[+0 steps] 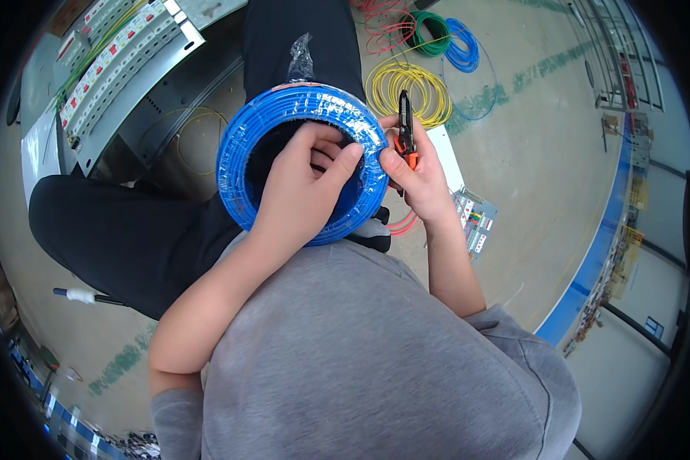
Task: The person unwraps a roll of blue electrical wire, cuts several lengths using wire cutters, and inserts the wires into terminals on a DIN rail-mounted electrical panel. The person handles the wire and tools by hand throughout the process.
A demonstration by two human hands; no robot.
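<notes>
The pale floor [537, 161], crossed by worn green bands, spreads around the person. At the upper left stands a grey metal frame [178, 57], bearing a row of breakers [113, 55] with red toggles. The person wears a grey shirt [376, 345] and dark trousers [123, 238]; one leg bends out to the left, while the other runs forward beneath the roll. That roll [236, 165], thick, round and blue under glossy wrap, lies on the lap just in front of the shirt, its hole facing up toward the person. Beyond it on the floor lies a yellow coil [379, 88] of loose rings, with a green coil [441, 38] behind and a blue coil [468, 54] just beside the green. A small panel [475, 222] sits on the floor past the right forearm. The left hand [299, 172] reaches over the hole, fingers curled inside it and thumb at the inner edge; whether its grip pinches anything cannot be told. The right hand [418, 172] stands at the outer edge, its grip closed around black-and-orange cutters [405, 123], whose head points away from the person. A tuft of clear film [301, 60] rises from the roll's far edge.
</notes>
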